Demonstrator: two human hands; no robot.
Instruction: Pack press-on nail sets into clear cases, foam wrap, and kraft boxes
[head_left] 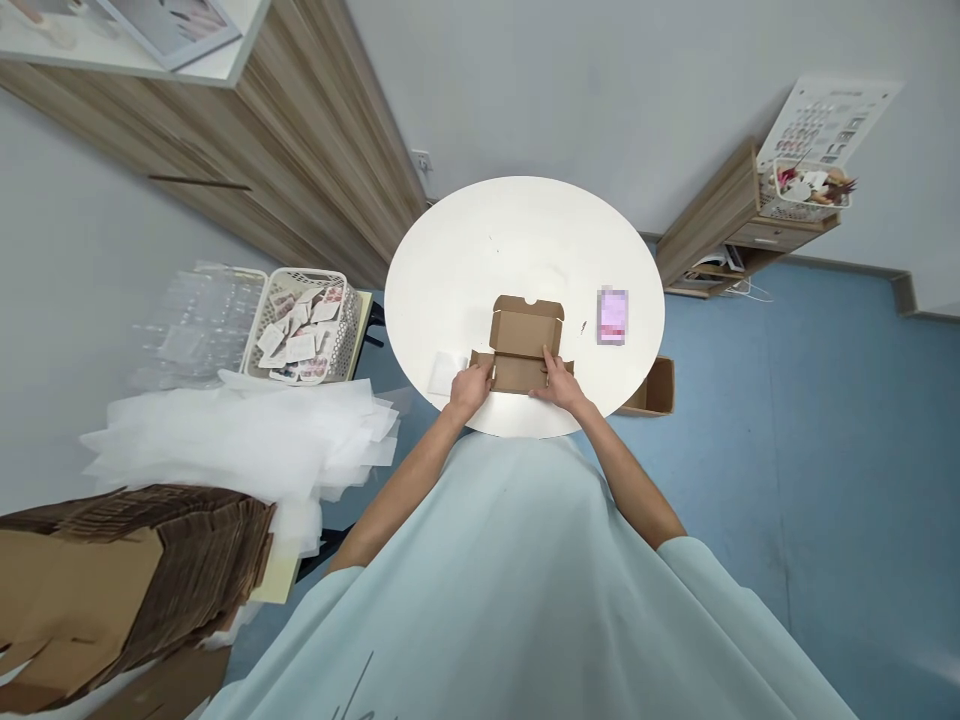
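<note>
A brown cardboard box [528, 330], partly folded with its lid standing open away from me, sits near the front of the round white table [465, 235]. My left hand [472, 386] grips the box's left side flap. At the opposite side, my right hand [558, 381] has its thumb and fingers around the right side flap. Beside my left hand lies a small white packet [444, 373]. A blurred pink and purple card or packet [613, 318] rests on the table to the right of the box.
On the left stand a white basket [351, 335] of small packets, clear plastic sleeves [195, 325], white foam sheets [240, 430] and stacked flat cardboard [202, 560]. An open carton [660, 387] is on the floor at right. A wooden cabinet [712, 215] stands by the wall.
</note>
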